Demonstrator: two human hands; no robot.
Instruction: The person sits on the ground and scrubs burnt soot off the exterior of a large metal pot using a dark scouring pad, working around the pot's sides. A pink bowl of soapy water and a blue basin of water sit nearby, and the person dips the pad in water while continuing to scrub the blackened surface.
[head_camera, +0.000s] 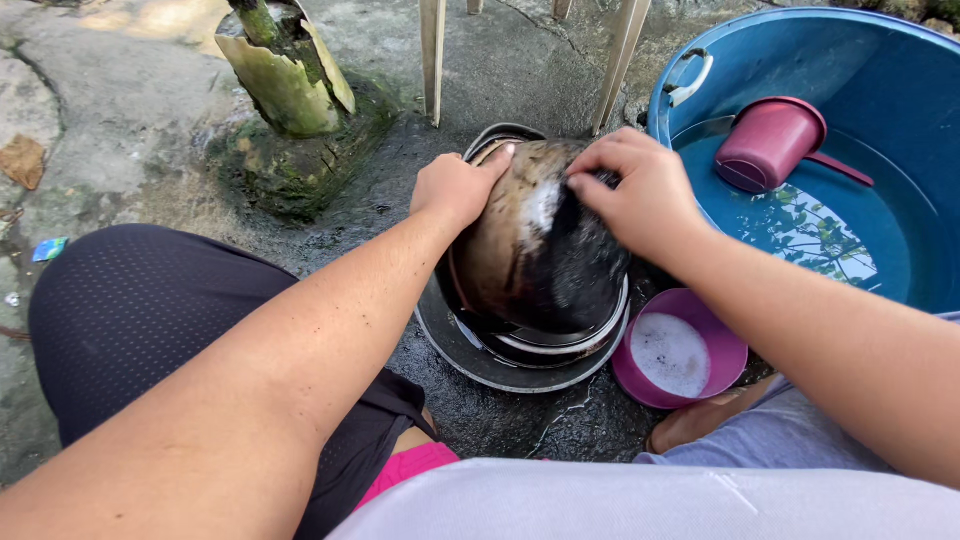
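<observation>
Blackened metal fills the middle of the view: a sooty, upturned pot rests tilted in a stack of grey basins on the wet concrete ground. At the pot's ten o'clock edge the left hand grips the rim, fingers pressed together and curled over the lip to steady it. At about one o'clock the right hand bears down on the dark base, its fingertips bunched around what looks like a dark scouring pad, though the pad is mostly hidden under them. A pale, cleaner streak runs across the pot's bottom beside that hand, so the step in hand reads as scrubbing soot off the underside, with much of the black surface not yet cleared. At four o'clock from the pot, just beside the basins, sits a small purple bowl of soapy water. At two o'clock a big blue tub holds water and a floating maroon dipper. A mossy stump stands at eleven o'clock. Working on toward the dark lower side would likely call for firm pressure and a tight hold on the rim, since the pot sits loosely and could rock.
</observation>
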